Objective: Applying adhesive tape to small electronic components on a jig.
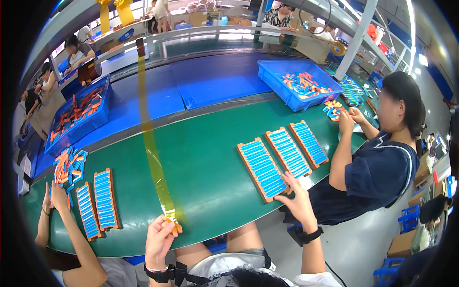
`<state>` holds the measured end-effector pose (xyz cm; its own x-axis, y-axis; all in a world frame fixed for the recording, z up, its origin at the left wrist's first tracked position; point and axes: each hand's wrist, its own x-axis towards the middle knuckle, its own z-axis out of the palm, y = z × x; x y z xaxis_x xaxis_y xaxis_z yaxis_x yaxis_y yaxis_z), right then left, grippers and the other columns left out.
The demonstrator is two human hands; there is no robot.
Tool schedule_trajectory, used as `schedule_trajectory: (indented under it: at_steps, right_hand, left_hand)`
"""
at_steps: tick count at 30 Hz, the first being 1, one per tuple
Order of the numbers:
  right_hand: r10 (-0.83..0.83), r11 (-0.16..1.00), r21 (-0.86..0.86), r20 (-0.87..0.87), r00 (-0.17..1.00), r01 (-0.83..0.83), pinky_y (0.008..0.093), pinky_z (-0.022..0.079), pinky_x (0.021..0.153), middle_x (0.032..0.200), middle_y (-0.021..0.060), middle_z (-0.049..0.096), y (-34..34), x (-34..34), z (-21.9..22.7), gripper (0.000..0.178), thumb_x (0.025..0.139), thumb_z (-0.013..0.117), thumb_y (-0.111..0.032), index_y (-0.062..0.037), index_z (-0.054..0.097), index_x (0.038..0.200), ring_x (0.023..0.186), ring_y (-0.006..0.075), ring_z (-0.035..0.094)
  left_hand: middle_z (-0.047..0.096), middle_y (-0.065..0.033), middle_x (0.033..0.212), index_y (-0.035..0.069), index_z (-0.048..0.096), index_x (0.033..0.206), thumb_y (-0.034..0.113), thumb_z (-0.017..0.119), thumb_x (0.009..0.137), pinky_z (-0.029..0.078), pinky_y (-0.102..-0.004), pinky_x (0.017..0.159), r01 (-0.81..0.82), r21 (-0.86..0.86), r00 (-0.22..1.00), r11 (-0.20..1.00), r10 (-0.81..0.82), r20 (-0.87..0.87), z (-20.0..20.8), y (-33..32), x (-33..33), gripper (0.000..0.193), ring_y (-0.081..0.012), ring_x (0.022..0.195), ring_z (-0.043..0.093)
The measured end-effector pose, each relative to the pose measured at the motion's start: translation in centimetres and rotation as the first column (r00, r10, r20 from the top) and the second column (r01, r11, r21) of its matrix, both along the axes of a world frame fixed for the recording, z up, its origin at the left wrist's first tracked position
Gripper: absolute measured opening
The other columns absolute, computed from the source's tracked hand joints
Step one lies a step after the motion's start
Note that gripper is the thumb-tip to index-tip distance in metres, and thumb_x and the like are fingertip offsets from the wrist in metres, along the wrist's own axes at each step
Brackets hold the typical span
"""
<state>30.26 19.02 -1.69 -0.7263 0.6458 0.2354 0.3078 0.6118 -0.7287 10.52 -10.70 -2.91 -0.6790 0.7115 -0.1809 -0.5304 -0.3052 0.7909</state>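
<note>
At the near edge of a green table [205, 158], the person works between two neighbours; the left hand [160, 239] has its thumb and fingers pinched on the near end of a strip of amber tape [151, 153], which runs back across the table towards a brown roll [140, 47]; something orange shows at the fingertips, though I cannot tell whether it is folded tape or a separate bit. The right hand [299, 201] has its fingers spread about the near right corner of the closest tray [255, 177]; it seems to touch there, but whether it truly grips I cannot tell. That orange tray lies flat on the table, its near end close to the edge, filled with a row of blue cells [259, 165]; two more trays [275, 131] stand just beyond it, to the right.

From where I stand, the tape looks the likelier trouble; if the left hand let it go slack, the strip could cling to the table or fold onto itself, and a sideways tug might twist it; the end might also stick to the fingertips and crease. The tray has its own risk; a careless pull at one corner could swing it into its neighbour, or bring it over the edge and spill the cells; a bump from the co-worker [382, 167] sitting close on the right could do much the same.
</note>
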Motion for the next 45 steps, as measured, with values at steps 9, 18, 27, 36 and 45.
schedule_trajectory:
  at_steps: [9, 18, 27, 36, 45]
  right_hand:
    - [0.125, 0.992, -0.001, -0.069, 0.99, -0.125, 0.0285, 0.045, 0.069, 0.108, 0.0131, 0.056, -5.2, -1.1, -0.8, 0.072, 0.06, 0.071, -0.001, 0.0043, 0.034, 0.122, 0.079, 0.0221, 0.051]
    - [0.289, 0.957, 0.049, -0.09, 0.953, -0.286, 0.0339, 0.045, 0.074, 0.111, 0.0151, 0.053, -14.0, -6.3, -1.2, 0.069, 0.063, 0.07, -0.003, 0.0058, 0.035, 0.122, 0.088, 0.0276, 0.051]
    - [0.404, 0.734, -0.493, -0.235, 0.884, -0.466, 0.0277, 0.043, 0.067, 0.1, 0.0097, 0.054, -12.5, -10.1, 4.6, 0.027, 0.08, 0.057, -0.016, -0.0026, 0.052, 0.103, 0.079, 0.0145, 0.052]
    - [0.662, 0.394, -0.779, -0.128, 0.738, -0.488, 0.0216, 0.045, 0.055, 0.077, 0.0024, 0.057, -11.1, -14.0, 6.2, 0.019, 0.082, 0.058, -0.019, 0.0, 0.057, 0.081, 0.07, 0.0072, 0.054]
    - [0.601, 0.33, -0.803, -0.227, 0.767, -0.496, 0.023, 0.044, 0.069, 0.081, 0.0081, 0.056, -12.1, -8.8, 4.3, 0.006, 0.077, 0.059, 0.001, 0.006, 0.056, 0.078, 0.076, 0.0113, 0.054]
  left_hand:
    - [0.048, -0.0038, 0.063, -0.004, 0.049, 0.095, 0.001, 0.049, 0.082, 0.04, -0.0285, 0.062, -0.019, -0.075, 0.996, 0.997, 0.026, 0.087, 1.8, -0.8, 0.5, 0.014, -0.0128, 0.06, 0.046]
    - [0.055, -0.0079, 0.061, 0.002, 0.047, 0.079, 0.004, 0.05, 0.083, 0.041, -0.0241, 0.058, -0.007, -0.093, 1.0, 0.996, 0.007, 0.004, 3.2, -2.6, -0.2, 0.006, -0.0156, 0.059, 0.054]
    - [0.056, -0.0079, 0.06, 0.002, 0.043, 0.074, 0.0, 0.052, 0.081, 0.043, -0.0239, 0.054, 0.012, -0.156, 0.992, 0.988, -0.032, -0.124, 5.9, -0.1, 1.5, 0.012, -0.0114, 0.052, 0.052]
    - [0.059, -0.005, 0.062, 0.004, 0.046, 0.076, 0.006, 0.056, 0.082, 0.043, -0.022, 0.059, 0.017, -0.156, 0.994, 0.988, -0.034, -0.107, 5.7, 0.9, 2.5, 0.011, -0.0083, 0.059, 0.055]
    - [0.06, -0.0057, 0.065, 0.004, 0.046, 0.076, 0.008, 0.055, 0.083, 0.042, -0.0211, 0.061, 0.171, -0.111, 0.985, 0.979, -0.165, 0.055, 3.7, -0.2, 7.0, 0.012, -0.0074, 0.063, 0.056]
